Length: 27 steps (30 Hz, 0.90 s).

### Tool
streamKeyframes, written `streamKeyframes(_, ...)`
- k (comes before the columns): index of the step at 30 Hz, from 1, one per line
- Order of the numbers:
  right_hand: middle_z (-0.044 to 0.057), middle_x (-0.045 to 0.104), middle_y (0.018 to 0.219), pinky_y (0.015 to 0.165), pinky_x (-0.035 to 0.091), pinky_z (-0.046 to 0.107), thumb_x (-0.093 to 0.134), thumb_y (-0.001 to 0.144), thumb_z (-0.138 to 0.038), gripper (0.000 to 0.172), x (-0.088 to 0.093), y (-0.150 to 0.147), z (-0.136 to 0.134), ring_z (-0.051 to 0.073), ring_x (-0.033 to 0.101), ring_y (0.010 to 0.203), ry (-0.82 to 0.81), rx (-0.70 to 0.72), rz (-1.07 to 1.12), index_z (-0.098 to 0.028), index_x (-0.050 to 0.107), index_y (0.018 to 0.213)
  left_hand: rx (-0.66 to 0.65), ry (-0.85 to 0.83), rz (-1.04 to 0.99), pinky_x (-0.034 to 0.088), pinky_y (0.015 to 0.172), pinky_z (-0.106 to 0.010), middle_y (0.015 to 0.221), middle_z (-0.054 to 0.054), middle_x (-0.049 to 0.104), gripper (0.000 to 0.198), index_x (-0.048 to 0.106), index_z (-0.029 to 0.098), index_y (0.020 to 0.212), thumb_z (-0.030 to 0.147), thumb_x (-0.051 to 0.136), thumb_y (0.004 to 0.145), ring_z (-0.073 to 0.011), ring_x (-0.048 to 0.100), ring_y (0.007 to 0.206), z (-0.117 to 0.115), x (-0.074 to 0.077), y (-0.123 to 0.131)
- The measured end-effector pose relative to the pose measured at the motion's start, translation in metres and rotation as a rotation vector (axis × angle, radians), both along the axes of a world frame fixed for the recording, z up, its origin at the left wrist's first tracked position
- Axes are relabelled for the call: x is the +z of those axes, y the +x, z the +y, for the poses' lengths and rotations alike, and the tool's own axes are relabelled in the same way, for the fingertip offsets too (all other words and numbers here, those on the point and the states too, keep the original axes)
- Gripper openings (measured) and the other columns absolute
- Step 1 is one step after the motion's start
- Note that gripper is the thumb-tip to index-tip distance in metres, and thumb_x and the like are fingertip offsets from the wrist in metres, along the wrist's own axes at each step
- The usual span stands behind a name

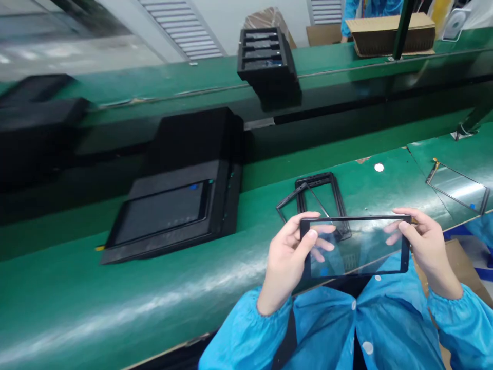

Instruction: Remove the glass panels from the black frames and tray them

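Observation:
I hold a clear glass panel with a thin black border [356, 246] level in front of my blue coat. My left hand [287, 257] grips its left end, thumb on top and fingers showing through the glass underneath. My right hand [423, 246] grips its right end the same way. Just beyond the panel, several black plastic frames [318, 198] lie stacked loosely on the green bench [154, 308].
A black tray holding a dark screen [173, 208] lies at the left on the bench. A stack of black trays [265, 56] stands on the raised green shelf behind. Another glass panel [458, 187] lies at the right. Cardboard boxes [389, 33] and a person in blue are at the back.

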State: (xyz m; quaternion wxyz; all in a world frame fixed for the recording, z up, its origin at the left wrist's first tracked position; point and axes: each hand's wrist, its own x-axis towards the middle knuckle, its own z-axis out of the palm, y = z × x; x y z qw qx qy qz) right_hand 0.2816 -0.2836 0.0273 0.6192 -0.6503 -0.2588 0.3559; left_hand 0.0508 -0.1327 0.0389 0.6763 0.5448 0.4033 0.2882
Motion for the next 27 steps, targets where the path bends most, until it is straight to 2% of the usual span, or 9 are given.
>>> streamKeyframes(2, 0.007, 0.084, 0.078, 0.057, 0.066, 0.032, 0.081, 0.088, -0.049, 0.034, 0.005, -0.006, 0.001, 0.023, 0.079, 0.056, 0.012, -0.023, -0.018, -0.02, 0.078, 0.106, 0.0, 0.114, 0.046, 0.063, 0.057, -0.032, 0.117, -0.017, 0.083, 0.041, 0.066, 0.019, 0.121, 0.048, 0.075, 0.094, -0.025, 0.081, 0.075, 0.001, 0.002, 0.0)
streamKeyframes(4, 0.007, 0.084, 0.076, 0.056, 0.066, 0.031, 0.081, 0.089, -0.049, 0.031, 0.01, -0.01, 0.002, 0.023, 0.079, 0.055, 0.018, -0.02, -0.035, -0.021, 0.078, 0.101, -0.01, 0.377, 0.137, 0.067, 0.086, -0.043, 0.135, -0.016, 0.077, 0.03, 0.074, 0.021, 0.118, 0.04, 0.073, 0.095, -0.0306, 0.081, 0.105, 0.003, 0.004, 0.001)
streamKeyframes(7, 0.008, 0.084, 0.076, 0.055, 0.067, 0.031, 0.082, 0.088, -0.051, 0.032, 0.013, -0.015, 0.002, 0.024, 0.079, 0.054, 0.004, 0.021, -0.063, -0.02, 0.08, 0.1, -0.176, 0.777, 0.259, 0.04, 0.125, -0.059, 0.132, -0.01, 0.08, 0.023, 0.083, 0.028, 0.115, 0.032, 0.074, 0.094, -0.0338, 0.071, 0.128, 0.007, 0.006, 0.007)
streamKeyframes(11, 0.01, 0.085, 0.079, 0.057, 0.068, 0.032, 0.082, 0.09, -0.052, 0.034, 0.005, -0.015, -0.005, 0.026, 0.081, 0.058, -0.062, 0.06, -0.097, -0.021, 0.082, 0.103, -0.407, 0.812, 0.244, 0.058, 0.106, -0.05, 0.103, -0.01, 0.087, 0.024, 0.086, 0.027, 0.112, 0.031, 0.066, 0.101, -0.03, 0.082, 0.096, 0.01, 0.004, 0.015)
streamKeyframes(18, 0.011, 0.086, 0.093, 0.068, 0.07, 0.036, 0.084, 0.09, -0.054, 0.047, -0.015, -0.032, 0.025, 0.028, 0.084, 0.071, -0.071, 0.373, 0.036, -0.024, 0.078, 0.126, -0.418, 0.51, 0.112, 0.062, 0.086, -0.037, 0.103, -0.011, 0.083, 0.043, 0.08, 0.019, 0.132, 0.032, 0.076, 0.091, -0.0265, 0.078, 0.09, 0.007, -0.002, 0.006)
streamKeyframes(20, 0.014, 0.086, 0.108, 0.081, 0.07, 0.042, 0.082, 0.092, -0.056, 0.068, -0.015, -0.04, 0.038, 0.032, 0.085, 0.092, -0.018, 0.485, 0.123, -0.026, 0.063, 0.15, -0.296, 0.304, 0.028, 0.06, 0.066, -0.03, 0.086, -0.003, 0.077, 0.057, 0.075, 0.019, 0.14, 0.032, 0.081, 0.085, -0.0184, 0.071, 0.068, 0.022, -0.006, -0.008)
streamKeyframes(22, 0.017, 0.081, 0.126, 0.092, 0.068, 0.045, 0.077, 0.096, -0.058, 0.081, -0.018, -0.04, 0.046, 0.033, 0.081, 0.113, 0.036, 0.465, 0.166, -0.028, 0.046, 0.164, -0.031, 0.184, -0.05, 0.055, 0.055, -0.024, 0.078, 0.003, 0.069, 0.061, 0.071, 0.02, 0.144, 0.027, 0.08, 0.084, -0.0121, 0.063, 0.056, 0.053, -0.007, -0.034)
streamKeyframes(25, 0.018, 0.079, 0.131, 0.093, 0.068, 0.042, 0.076, 0.096, -0.057, 0.074, -0.034, -0.021, 0.045, 0.032, 0.079, 0.118, 0.01, 0.243, 0.139, -0.025, 0.053, 0.159, 0.596, 0.181, -0.095, 0.056, 0.058, -0.022, 0.077, 0.004, 0.066, 0.061, 0.071, 0.019, 0.138, 0.016, 0.081, 0.077, -0.0118, 0.067, 0.059, 0.122, -0.003, -0.09)
streamKeyframes(27, 0.017, 0.081, 0.124, 0.089, 0.069, 0.04, 0.08, 0.091, -0.059, 0.071, -0.052, -0.006, 0.038, 0.032, 0.081, 0.11, -0.066, 0.122, 0.134, -0.021, 0.063, 0.149, 0.768, 0.161, -0.079, 0.059, 0.061, -0.024, 0.083, 0.002, 0.067, 0.06, 0.067, 0.017, 0.14, 0.009, 0.075, 0.08, -0.0125, 0.071, 0.063, 0.173, 0.002, -0.13)
